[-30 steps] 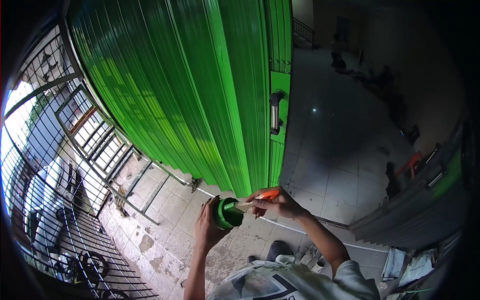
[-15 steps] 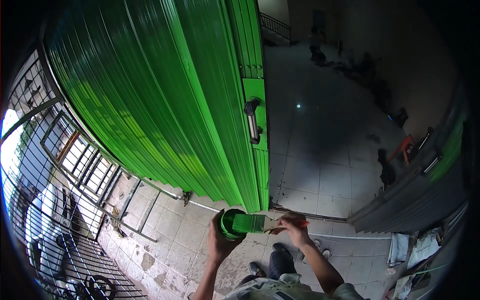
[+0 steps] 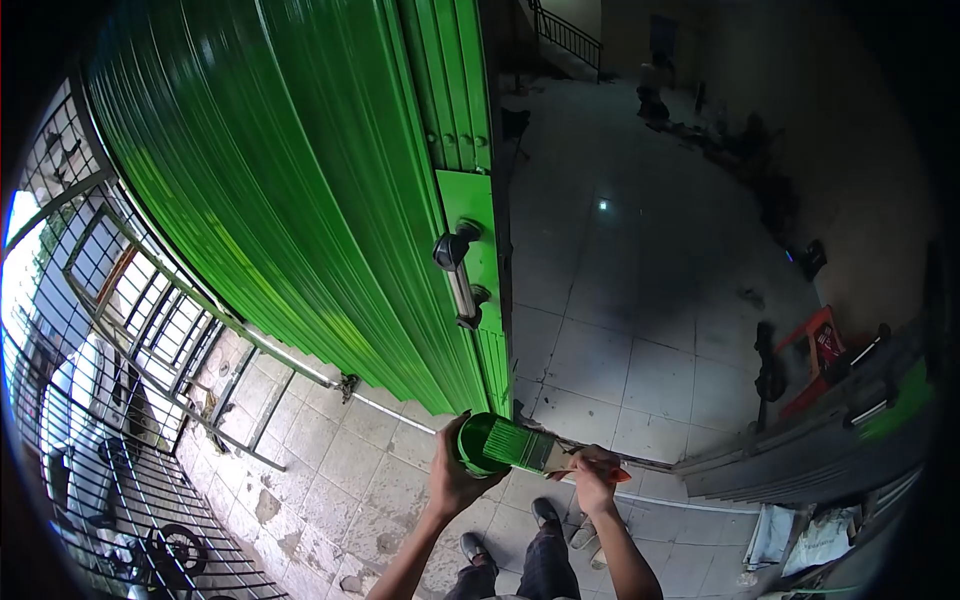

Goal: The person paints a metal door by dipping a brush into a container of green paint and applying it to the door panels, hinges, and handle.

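Observation:
My left hand (image 3: 452, 478) is wrapped round a small can of green paint (image 3: 468, 456), its open mouth facing up toward me. In my right hand (image 3: 597, 480) is a wide paintbrush (image 3: 548, 453), gripped by its wooden handle with a red-orange end. Green-coated bristles lie over the can's mouth and hide part of the inside. Just beyond both hands stands the folding metal door (image 3: 330, 230), coated in glossy green. A black and silver pull handle (image 3: 462, 280) is fixed near its edge.
A metal frame (image 3: 190, 330) and a barred grille (image 3: 90, 470) stand on the left. Right of the door, a doorway opens onto a dark tiled floor (image 3: 600, 290). A red chair (image 3: 822, 345) stands inside. White sacks (image 3: 820, 540) lie at lower right.
My view has shifted, so the door sits further left and the doorway shows more. Both hands, with the can and brush, have moved slightly right; the brush now slants across the can's mouth.

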`<action>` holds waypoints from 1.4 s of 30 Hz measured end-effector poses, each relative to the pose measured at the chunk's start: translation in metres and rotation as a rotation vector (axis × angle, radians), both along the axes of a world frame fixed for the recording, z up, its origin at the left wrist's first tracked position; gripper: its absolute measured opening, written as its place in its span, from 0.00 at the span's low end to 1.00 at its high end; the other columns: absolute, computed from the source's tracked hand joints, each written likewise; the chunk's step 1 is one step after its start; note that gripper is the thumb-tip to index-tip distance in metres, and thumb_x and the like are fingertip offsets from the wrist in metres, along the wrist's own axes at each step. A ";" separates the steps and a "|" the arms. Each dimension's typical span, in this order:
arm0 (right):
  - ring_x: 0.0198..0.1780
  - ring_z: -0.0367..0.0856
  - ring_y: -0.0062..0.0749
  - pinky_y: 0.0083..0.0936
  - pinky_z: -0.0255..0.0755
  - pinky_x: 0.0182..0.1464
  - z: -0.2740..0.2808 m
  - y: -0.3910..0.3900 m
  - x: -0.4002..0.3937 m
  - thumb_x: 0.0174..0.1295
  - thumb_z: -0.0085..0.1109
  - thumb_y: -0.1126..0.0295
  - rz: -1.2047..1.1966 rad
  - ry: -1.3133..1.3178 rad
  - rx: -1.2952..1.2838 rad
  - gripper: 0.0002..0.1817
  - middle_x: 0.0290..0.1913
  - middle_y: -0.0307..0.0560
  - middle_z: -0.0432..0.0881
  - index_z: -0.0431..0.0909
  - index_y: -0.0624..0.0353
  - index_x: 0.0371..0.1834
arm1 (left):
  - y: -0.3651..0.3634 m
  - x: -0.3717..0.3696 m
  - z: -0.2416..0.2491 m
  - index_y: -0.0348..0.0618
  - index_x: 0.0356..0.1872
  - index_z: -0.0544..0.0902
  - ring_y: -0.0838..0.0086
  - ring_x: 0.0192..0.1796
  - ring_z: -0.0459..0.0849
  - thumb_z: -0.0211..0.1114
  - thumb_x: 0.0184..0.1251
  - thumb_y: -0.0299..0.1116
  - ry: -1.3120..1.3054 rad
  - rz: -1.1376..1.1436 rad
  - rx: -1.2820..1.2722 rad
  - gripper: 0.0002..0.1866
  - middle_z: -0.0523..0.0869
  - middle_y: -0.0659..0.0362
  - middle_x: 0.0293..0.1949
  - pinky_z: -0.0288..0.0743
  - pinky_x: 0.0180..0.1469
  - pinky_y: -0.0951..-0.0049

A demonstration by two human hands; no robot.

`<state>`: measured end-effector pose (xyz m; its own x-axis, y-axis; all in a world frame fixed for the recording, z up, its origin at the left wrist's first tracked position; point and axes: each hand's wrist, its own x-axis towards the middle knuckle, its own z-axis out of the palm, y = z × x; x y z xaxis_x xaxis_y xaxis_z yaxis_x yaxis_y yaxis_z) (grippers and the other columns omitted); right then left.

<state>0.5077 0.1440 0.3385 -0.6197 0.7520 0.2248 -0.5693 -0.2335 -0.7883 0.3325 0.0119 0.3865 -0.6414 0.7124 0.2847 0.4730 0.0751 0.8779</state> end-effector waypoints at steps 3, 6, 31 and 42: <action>0.32 0.80 0.44 0.45 0.80 0.27 0.006 0.031 -0.004 0.55 0.53 0.71 -0.043 -0.019 -0.093 0.11 0.33 0.53 0.80 0.78 0.68 0.36 | 0.029 -0.001 -0.006 0.38 0.63 0.62 0.60 0.57 0.78 0.82 0.37 0.35 -0.022 0.015 0.015 0.49 0.76 0.48 0.55 0.74 0.58 0.64; 0.30 0.79 0.42 0.44 0.79 0.25 -0.025 0.067 -0.007 0.52 0.51 0.71 -0.004 0.056 -0.070 0.12 0.33 0.53 0.79 0.76 0.69 0.35 | 0.055 0.000 -0.009 0.39 0.62 0.61 0.61 0.58 0.78 0.82 0.37 0.34 -0.050 0.061 0.009 0.49 0.76 0.49 0.56 0.73 0.59 0.64; 0.25 0.80 0.38 0.30 0.76 0.31 -0.082 0.175 -0.151 0.52 0.50 0.70 -0.153 -0.022 -0.004 0.11 0.27 0.51 0.79 0.76 0.70 0.28 | 0.023 0.051 -0.078 0.39 0.60 0.63 0.63 0.57 0.76 0.85 0.30 0.33 -0.199 0.504 -0.142 0.51 0.74 0.50 0.56 0.71 0.60 0.66; 0.24 0.81 0.31 0.24 0.75 0.31 -0.218 0.163 -0.134 0.54 0.51 0.72 -0.130 -0.383 -0.121 0.09 0.25 0.47 0.80 0.77 0.68 0.27 | 0.010 0.066 -0.110 0.41 0.61 0.62 0.67 0.55 0.77 0.85 0.31 0.30 -0.234 0.540 -0.239 0.51 0.76 0.53 0.52 0.72 0.59 0.68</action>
